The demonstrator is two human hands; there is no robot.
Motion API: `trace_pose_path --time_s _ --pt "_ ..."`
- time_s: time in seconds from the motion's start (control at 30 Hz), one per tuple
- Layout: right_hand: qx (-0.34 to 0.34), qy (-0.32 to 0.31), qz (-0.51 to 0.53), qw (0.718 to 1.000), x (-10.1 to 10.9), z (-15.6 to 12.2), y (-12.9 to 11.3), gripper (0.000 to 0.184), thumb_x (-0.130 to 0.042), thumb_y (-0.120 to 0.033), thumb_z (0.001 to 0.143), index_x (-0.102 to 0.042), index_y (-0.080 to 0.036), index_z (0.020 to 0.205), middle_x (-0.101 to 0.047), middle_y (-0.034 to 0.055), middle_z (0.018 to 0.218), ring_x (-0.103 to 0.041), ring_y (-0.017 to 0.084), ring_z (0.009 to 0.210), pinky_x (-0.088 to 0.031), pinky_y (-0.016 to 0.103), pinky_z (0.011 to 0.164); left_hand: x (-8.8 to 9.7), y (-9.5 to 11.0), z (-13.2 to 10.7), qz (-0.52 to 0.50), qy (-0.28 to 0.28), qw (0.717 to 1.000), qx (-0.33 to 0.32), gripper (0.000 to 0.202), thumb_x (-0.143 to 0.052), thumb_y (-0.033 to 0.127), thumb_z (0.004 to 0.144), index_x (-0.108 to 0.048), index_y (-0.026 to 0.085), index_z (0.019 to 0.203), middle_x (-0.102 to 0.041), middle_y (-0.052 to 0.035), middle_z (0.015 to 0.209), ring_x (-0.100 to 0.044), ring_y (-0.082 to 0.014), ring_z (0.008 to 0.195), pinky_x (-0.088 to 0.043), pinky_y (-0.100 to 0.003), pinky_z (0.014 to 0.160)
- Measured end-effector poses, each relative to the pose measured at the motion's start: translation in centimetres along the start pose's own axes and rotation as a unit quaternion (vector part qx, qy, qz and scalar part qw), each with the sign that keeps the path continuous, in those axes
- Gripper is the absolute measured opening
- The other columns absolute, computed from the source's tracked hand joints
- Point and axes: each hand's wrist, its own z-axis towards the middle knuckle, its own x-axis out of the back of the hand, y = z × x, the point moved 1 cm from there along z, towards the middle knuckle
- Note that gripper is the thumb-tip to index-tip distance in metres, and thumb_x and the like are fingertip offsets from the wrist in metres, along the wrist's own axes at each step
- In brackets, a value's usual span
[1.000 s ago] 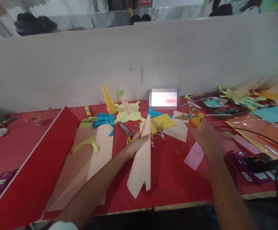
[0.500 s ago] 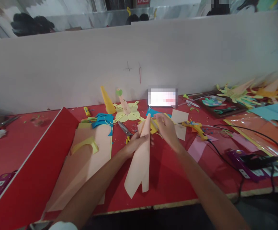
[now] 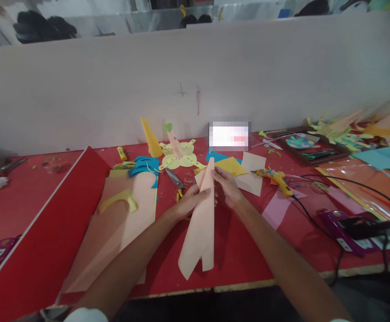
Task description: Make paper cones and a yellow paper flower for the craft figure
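Note:
A sheet of pale peach paper rolled into a cone (image 3: 201, 223) stands in front of me, narrow tip pointing away and wide end toward me. Around its left side my left hand (image 3: 192, 200) is closed, thumb lying across the paper. My right hand (image 3: 226, 185) pinches the right edge near the tip; some of its fingers are hidden behind the cone. Scissors with yellow handles (image 3: 175, 180) lie just left of the cone. Beyond the hands are yellow paper (image 3: 231, 166) and a peach paper piece (image 3: 252, 162).
A yellow glue gun (image 3: 277, 180) with a black cord lies to the right, near pink paper (image 3: 277, 210). At the back stand a yellow cone (image 3: 151, 138) and a flower-shaped paper piece (image 3: 179, 156). Peach sheets (image 3: 114, 237) and a red board (image 3: 47, 232) lie left.
My right hand has come down and left from beside the tip onto the cone's right edge. My left hand keeps its hold on the cone.

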Motion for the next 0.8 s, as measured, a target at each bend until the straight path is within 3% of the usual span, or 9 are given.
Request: trace_pose_path --time_s 0.2,0.3,0.47,0.67,0.8 --pt "0.052 0.063 0.009 0.997 1.3 0.8 0.2 0.045 -0.087 -0.057 0.075 -0.057 -0.023 0.079 -0.051 -0.0060 0.065 -0.043 0.008 0.049 -0.033 0.021 0.038 -0.3 0.4 -0.2 0.003 -0.008 1.000 -0.020 0.076 -0.086 0.055 0.077 -0.060 0.016 0.137 -0.078 -0.0092 0.090 -0.076 -0.0212 0.072 -0.058 -0.029 0.065" --pt "0.071 0.097 0.014 0.993 1.8 1.2 0.1 0.046 -0.090 -0.056 0.069 -0.061 -0.023 0.082 -0.055 -0.0044 0.072 -0.048 0.010 0.060 -0.038 0.021 0.046 -0.5 0.8 -0.3 0.002 -0.020 1.000 -0.016 0.088 -0.087 0.054 0.076 -0.053 0.018 0.149 -0.079 -0.0088 0.089 -0.076 -0.0208 0.071 -0.058 -0.028 0.066" --pt "0.066 0.115 -0.012 0.991 2.1 1.3 -0.1 0.047 -0.087 -0.060 0.068 -0.060 -0.024 0.081 -0.056 -0.0041 0.073 -0.049 0.014 0.064 -0.042 0.025 0.052 -0.7 1.0 -0.3 -0.017 -0.032 0.999 -0.034 0.097 -0.088 0.053 0.076 -0.047 0.022 0.158 -0.080 -0.0096 0.098 -0.079 -0.0261 0.086 -0.061 -0.034 0.074" --pt "0.064 0.115 0.004 0.991 2.2 1.2 -0.1 0.047 -0.088 -0.059 0.068 -0.061 -0.025 0.084 -0.059 -0.0036 0.077 -0.055 0.014 0.067 -0.044 0.025 0.055 -0.6 0.8 -0.5 -0.021 -0.019 0.999 -0.025 0.108 -0.089 0.051 0.076 -0.033 0.025 0.166 -0.081 -0.0098 0.102 -0.079 -0.0259 0.086 -0.060 -0.034 0.074" --pt "0.058 0.116 -0.002 0.992 2.1 1.2 -0.3 0.047 -0.088 -0.060 0.068 -0.062 -0.025 0.086 -0.060 -0.0030 0.079 -0.056 0.015 0.068 -0.046 0.026 0.056 -0.5 0.9 -0.5 -0.022 -0.019 0.999 -0.031 0.103 -0.087 0.051 0.078 -0.036 0.026 0.164 -0.079 -0.0110 0.110 -0.079 -0.0267 0.091 -0.061 -0.036 0.079"
